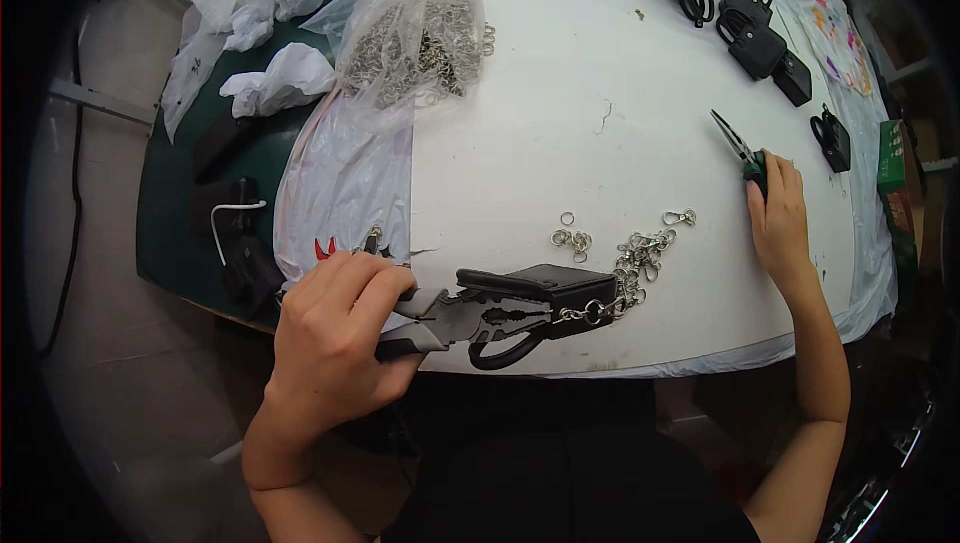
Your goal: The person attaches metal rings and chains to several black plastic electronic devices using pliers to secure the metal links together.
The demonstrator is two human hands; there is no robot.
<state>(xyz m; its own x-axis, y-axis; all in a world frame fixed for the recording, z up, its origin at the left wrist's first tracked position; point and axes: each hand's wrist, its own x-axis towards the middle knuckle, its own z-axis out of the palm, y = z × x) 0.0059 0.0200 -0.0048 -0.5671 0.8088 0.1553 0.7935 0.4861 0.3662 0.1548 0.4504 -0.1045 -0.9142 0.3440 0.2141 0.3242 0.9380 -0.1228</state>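
Observation:
My left hand (335, 338) is closed around a pair of grey-handled combination pliers (455, 325) at the table's near edge. The jaws reach over a small black leather pouch (580, 285) with a black strap loop, close to the chain at its side. Whether they grip a link I cannot tell. A silver chain (640, 265) runs from the pouch and lies bunched on the table, ending in a clasp (680, 217). On the right, my right hand (783, 218) is wrapped around the dark green handles of needle-nose pliers (738, 148), whose tips point away to the far left.
Loose silver rings (572, 241) lie beyond the pouch. A clear plastic bag (410, 43) full of chains sits at the far left, near crumpled white plastic (280, 81). Several black pouches (755, 45) line the far right. A red-handled tool (325, 248) lies beyond my left hand.

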